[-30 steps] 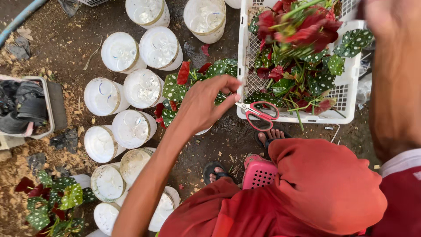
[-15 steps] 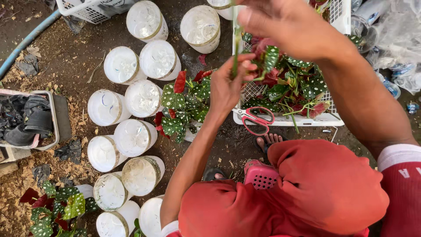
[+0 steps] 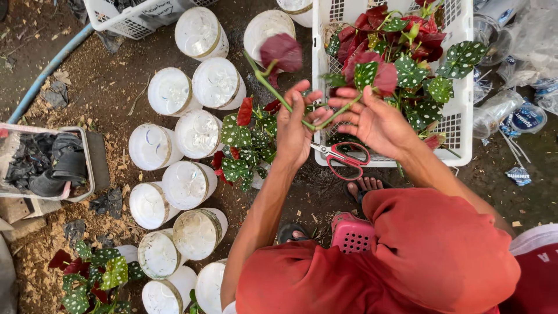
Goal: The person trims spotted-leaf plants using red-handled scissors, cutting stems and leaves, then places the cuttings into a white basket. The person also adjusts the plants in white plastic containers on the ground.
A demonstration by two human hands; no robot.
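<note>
Green stem cutting (image 3: 302,119) held between two hands above the white crate (image 3: 465,125).

The left hand (image 3: 296,131) closes its grip on the stem's middle; the right hand (image 3: 375,119) pinches its other end, fingers otherwise spread, apparently to keep the cutting taut for inspection. A dark red leaf (image 3: 282,51) tops the stem, left of the crate. Red-handled scissors (image 3: 343,157) lie on the crate's near rim, within reach. Lidded white pots (image 3: 186,183) stand on the soil left of the crate, around a spotted-leaf plant (image 3: 244,145).
</note>
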